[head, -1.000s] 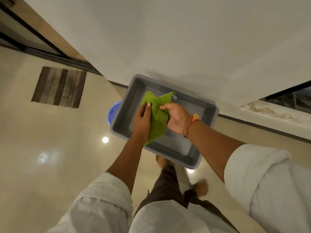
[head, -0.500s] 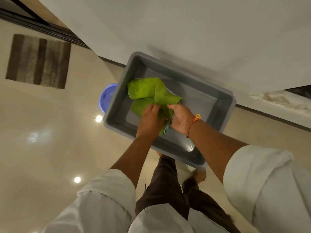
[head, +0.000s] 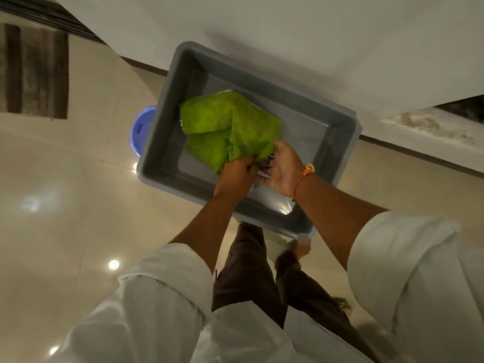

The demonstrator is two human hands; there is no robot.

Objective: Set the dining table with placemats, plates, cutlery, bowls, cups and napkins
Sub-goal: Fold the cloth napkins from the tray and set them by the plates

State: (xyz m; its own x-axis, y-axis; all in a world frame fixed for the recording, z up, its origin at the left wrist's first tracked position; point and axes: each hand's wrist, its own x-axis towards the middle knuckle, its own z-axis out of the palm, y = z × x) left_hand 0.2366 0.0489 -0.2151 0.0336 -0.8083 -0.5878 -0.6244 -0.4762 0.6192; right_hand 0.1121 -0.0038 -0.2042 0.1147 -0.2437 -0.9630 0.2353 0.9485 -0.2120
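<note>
White rolled sleeves [head: 167, 281], orange wrist thread [head: 306, 172]

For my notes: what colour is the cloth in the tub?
The cloth is bright green; head view.

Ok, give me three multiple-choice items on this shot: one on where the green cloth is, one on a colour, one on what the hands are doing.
1. Where is the green cloth?
A. on the striped rug
B. within the rim of the grey tub
C. over a shoulder

2. What colour is the band on the right wrist?
A. orange
B. black
C. white

3. What are the left hand and right hand doing?
A. hanging open
B. pressing flat on the floor
C. gripping the cloth

Key: B, the cloth shows against the tub's inside; A, an orange thread circles that wrist; C, fingers of both hands curl into the cloth's near edge.
</note>
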